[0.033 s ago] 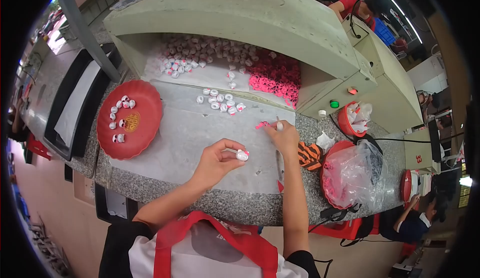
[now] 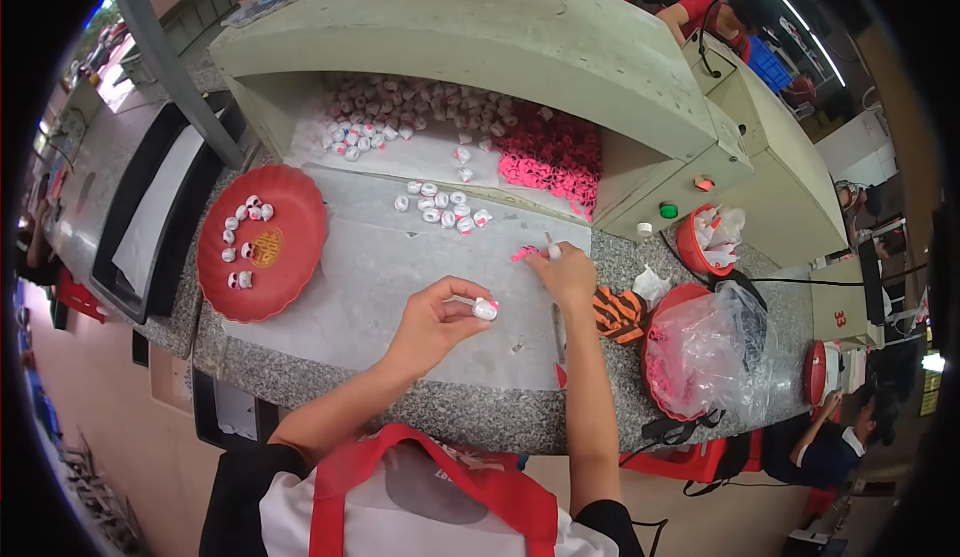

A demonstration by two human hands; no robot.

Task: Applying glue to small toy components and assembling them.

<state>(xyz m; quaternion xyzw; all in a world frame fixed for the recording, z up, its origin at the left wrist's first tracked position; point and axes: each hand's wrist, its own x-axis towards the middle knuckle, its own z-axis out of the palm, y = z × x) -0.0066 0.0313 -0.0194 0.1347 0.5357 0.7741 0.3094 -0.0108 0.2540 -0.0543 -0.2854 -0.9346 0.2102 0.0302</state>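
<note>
Red round tray (image 2: pixel 300 247), left of the grey work mat (image 2: pixel 380 287): holds a loose cluster of small white pieces with dark markings. Red bowl (image 2: pixel 690 247), right of the mat: crumpled white material inside. Clear plastic bag (image 2: pixel 705 347) set in a red basin, right of the mat: pink pieces inside.

Left hand (image 2: pixel 435 322), over the mat's near half: fingers closed on a small white rounded piece (image 2: pixel 486 309), with a pink spot on top. Right hand (image 2: pixel 568 275), at the mat's right edge: fingers pinched around a thin white tool (image 2: pixel 552 247), touching a small pink piece (image 2: pixel 524 253) on the mat.
</note>
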